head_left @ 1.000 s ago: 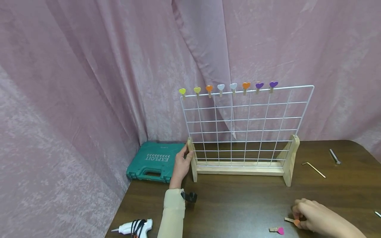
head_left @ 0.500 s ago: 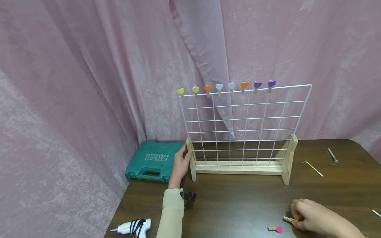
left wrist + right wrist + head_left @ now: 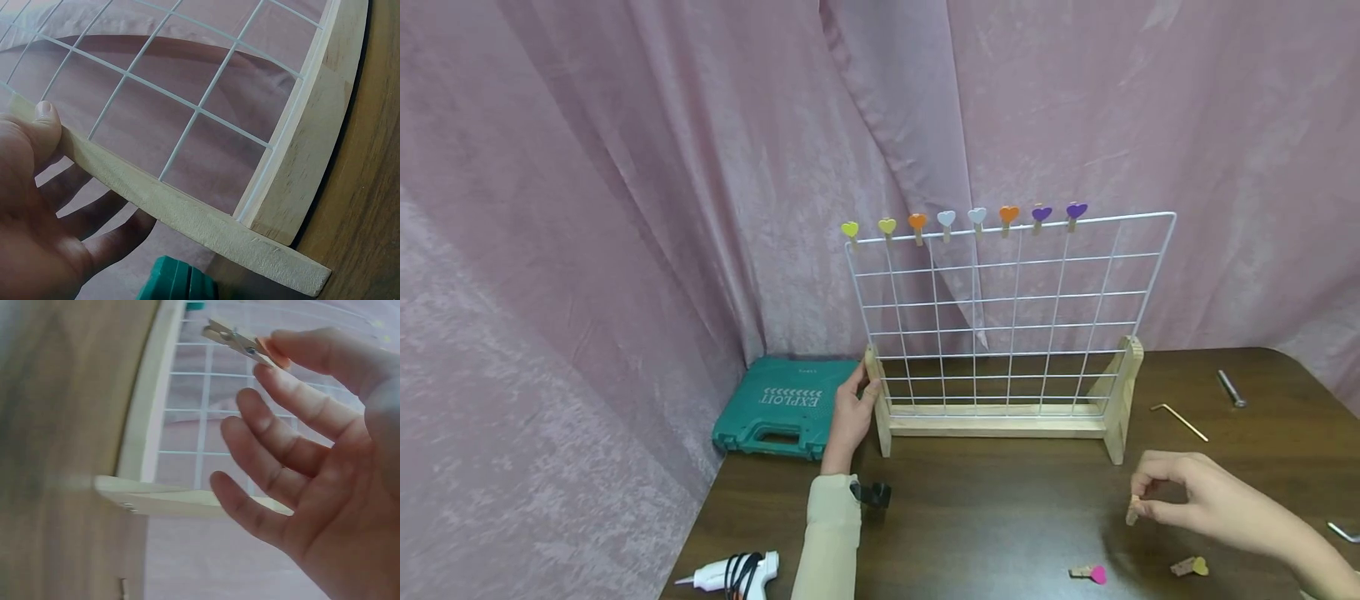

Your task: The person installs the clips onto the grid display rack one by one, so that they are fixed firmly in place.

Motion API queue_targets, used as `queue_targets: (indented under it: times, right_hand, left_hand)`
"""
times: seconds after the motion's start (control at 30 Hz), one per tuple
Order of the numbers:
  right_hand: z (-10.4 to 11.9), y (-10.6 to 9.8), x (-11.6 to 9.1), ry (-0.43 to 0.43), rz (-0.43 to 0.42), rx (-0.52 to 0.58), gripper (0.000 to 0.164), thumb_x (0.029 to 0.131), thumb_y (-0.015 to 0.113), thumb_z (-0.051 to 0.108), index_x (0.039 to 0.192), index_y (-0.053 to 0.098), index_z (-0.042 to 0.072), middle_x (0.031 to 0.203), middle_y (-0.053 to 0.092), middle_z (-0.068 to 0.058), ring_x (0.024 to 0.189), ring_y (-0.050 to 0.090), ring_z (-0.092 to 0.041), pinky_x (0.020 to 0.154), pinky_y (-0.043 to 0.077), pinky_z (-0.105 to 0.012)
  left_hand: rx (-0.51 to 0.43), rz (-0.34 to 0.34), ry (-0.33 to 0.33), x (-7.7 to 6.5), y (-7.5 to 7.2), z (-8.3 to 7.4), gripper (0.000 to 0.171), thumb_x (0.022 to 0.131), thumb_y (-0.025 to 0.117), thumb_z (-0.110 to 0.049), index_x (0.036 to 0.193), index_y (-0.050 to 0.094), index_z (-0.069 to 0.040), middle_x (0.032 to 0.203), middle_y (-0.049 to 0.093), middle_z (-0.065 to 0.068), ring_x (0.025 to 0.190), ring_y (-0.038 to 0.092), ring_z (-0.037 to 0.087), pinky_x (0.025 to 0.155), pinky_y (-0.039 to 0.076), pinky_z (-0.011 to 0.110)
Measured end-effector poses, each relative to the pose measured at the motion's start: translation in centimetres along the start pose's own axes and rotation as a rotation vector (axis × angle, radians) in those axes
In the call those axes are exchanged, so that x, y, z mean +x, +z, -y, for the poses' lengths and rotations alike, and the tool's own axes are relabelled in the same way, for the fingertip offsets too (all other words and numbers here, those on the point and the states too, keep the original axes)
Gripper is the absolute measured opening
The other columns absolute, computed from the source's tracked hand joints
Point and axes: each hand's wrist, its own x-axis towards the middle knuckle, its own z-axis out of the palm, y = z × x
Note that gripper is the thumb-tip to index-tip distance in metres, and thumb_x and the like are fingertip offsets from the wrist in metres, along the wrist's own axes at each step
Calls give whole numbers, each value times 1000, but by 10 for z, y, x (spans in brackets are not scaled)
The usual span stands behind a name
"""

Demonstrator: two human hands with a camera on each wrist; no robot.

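My left hand (image 3: 852, 414) grips the left wooden upright (image 3: 187, 215) of the stand, thumb on the near side and fingers behind it. A white wire grid (image 3: 1015, 300) rises from this stand. Along its top bar sit several heart clothespins (image 3: 977, 217) in yellow, orange, white and purple. My right hand (image 3: 1195, 492) pinches a small wooden clothespin (image 3: 232, 341) between thumb and index finger, above the table in front of the stand's right end. Its orange heart is partly covered by the thumb. On the table below lie a pink-heart clothespin (image 3: 1088, 573) and a yellow-heart clothespin (image 3: 1191, 567).
A green tool case (image 3: 778, 408) lies left of the stand, with a white glue gun (image 3: 733, 575) nearer the front. To the right are a bolt (image 3: 1231, 389), a gold hex key (image 3: 1181, 422) and a silver hex key (image 3: 1343, 533). Pink curtains hang behind.
My right hand has lifted the orange-heart clothespin off the table and moved it forward, uncovering the yellow-heart clothespin. My left hand keeps its grip on the upright.
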Motion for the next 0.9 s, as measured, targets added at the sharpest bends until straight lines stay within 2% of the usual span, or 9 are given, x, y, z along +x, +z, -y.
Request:
queue_targets:
  times: [0.13,0.2,0.3,0.47,0.53,0.67,0.77,0.9]
  right_hand:
    - [6,-15,11,12,-63,-12,33,76,71,-4,89,61,25,86,61,13,77,56,-3,66,38,-14]
    - [11,-22,17,19,-109,-27,35,74,72,-6,89,62,23,87,61,11,78,55,-4,67,38,-14]
    - [18,-35,29,19,-180,-48,37,70,73,-10,90,64,20,88,61,7,80,55,-6,73,39,-14]
    - [29,-61,54,-33,-254,-106,41,65,73,-15,90,65,16,88,62,4,80,55,-7,73,40,-15]
    - [33,-71,64,-34,-265,-133,41,65,73,-16,89,65,16,87,62,5,79,54,-6,70,39,-15]
    - [43,-90,83,-17,-264,-177,39,68,71,-16,88,63,17,86,61,5,78,54,-6,67,40,-13]
    - [51,-105,98,-48,-254,-220,38,70,68,-16,88,63,17,87,60,5,81,54,-5,71,39,-12]
    - [61,-125,118,-111,-229,-274,36,73,66,-14,90,62,17,89,60,6,83,53,-4,74,37,-14]
  left_hand:
    - [-2,0,-16,0,0,3,48,95,52,-11,140,38,-2,129,52,18,114,51,32,93,42,47]
    - [7,-5,-11,1,1,14,49,95,52,-17,140,38,-4,129,52,16,115,51,29,93,42,45]
    - [6,-6,-16,1,1,14,51,95,53,-21,140,38,-4,130,52,16,115,51,29,93,42,45]
    - [1,-7,-22,2,1,13,51,95,53,-21,140,39,-4,130,52,15,116,51,28,94,41,45]
    - [5,-8,-25,2,0,10,50,94,53,-19,139,39,-3,129,52,16,115,51,29,94,41,45]
    - [16,-2,-13,-1,-2,-8,47,94,52,-9,137,39,4,126,53,23,113,52,34,92,41,48]
    - [17,3,-10,-4,-3,-21,46,94,52,-6,136,39,6,124,53,25,112,51,36,92,41,48]
    - [16,1,-12,-5,-4,-26,46,94,52,-8,137,39,5,125,53,25,113,51,36,93,41,48]
